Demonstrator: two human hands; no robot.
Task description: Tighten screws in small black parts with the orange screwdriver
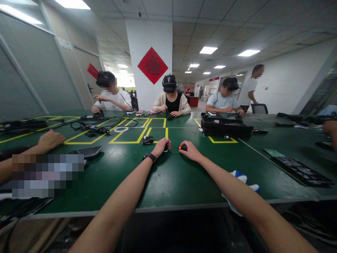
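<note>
My left hand (161, 148), with a dark watch on its wrist, is closed around a small black and white part (165, 148) that is mostly hidden by the fingers. To its right, my right hand (190, 151) grips a screwdriver (180, 148) by its orange and black handle. The thin shaft points left and reaches the fingers of my left hand. Where its tip ends cannot be made out. Just left of my left hand, a small black device (147, 140) lies on the green table (168, 182).
A black case (226, 127) stands right of centre. Circuit boards (300, 167) lie at the right, cables (92, 126) and a white ring (121, 129) at the left. Blue-and-white gloves (243, 179) lie under my right forearm. Several people sit around; another person's hand (51, 140) rests at the left.
</note>
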